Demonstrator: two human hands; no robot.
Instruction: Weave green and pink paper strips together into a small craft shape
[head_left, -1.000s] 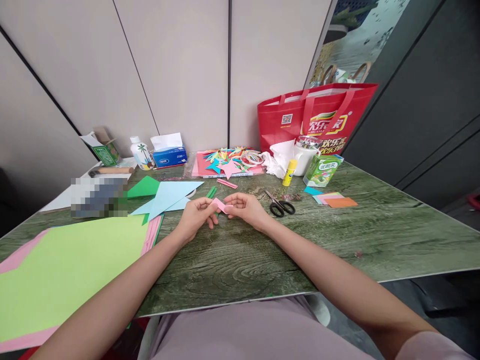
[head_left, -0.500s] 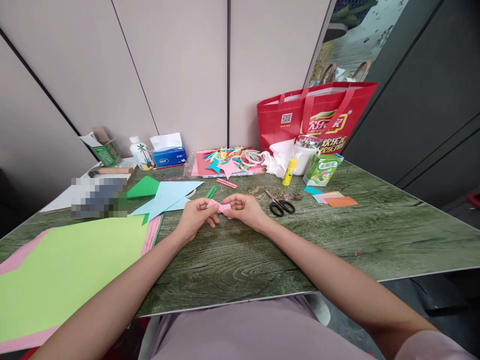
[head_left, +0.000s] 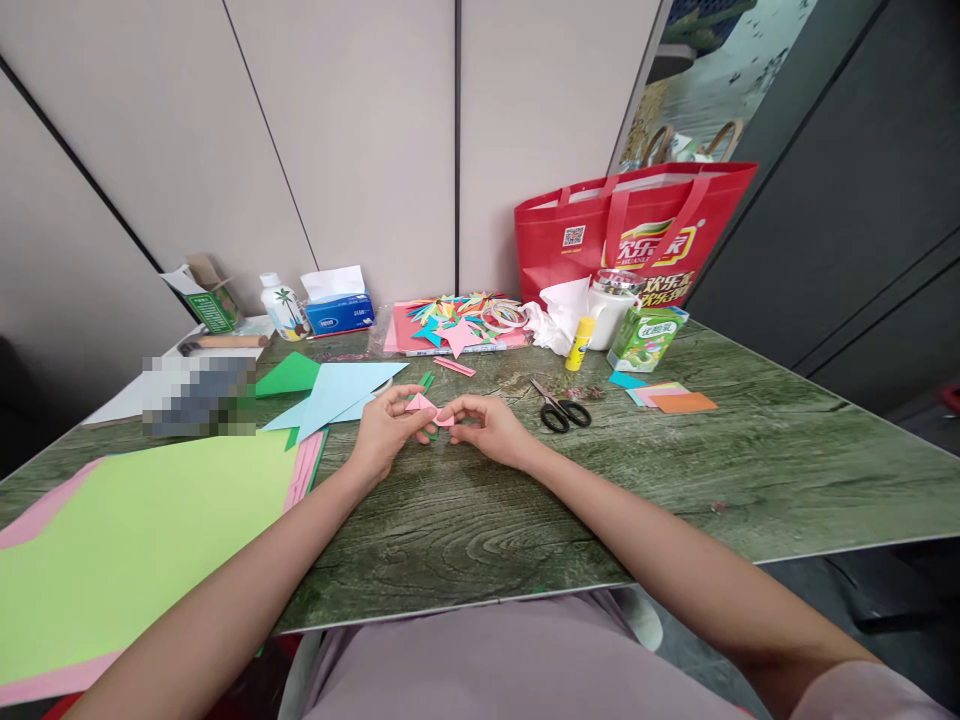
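A small folded piece of pink paper (head_left: 421,403) is pinched between both hands above the table. My left hand (head_left: 386,428) grips its left part between thumb and fingers. My right hand (head_left: 491,429) holds its right end with thumb and fingertips. Narrow green paper strips lie on the table behind and partly under my left hand. Farther back is a folded pink paper strip (head_left: 454,366). To the right of my right hand rest black-handled scissors (head_left: 559,408), blades pointing away from me.
Light green sheets (head_left: 150,540) cover the table's left side, with light blue paper (head_left: 337,392) beyond. At the back stand a tissue box (head_left: 340,312), a yellow glue stick (head_left: 579,344), a milk carton (head_left: 646,340) and a red bag (head_left: 559,262). Coloured paper pieces (head_left: 684,402) lie at right.
My fingers have shifted on the pink paper. A pointed, triangular fold now shows by my left hand, and my right fingers sit slightly lower on the right end.
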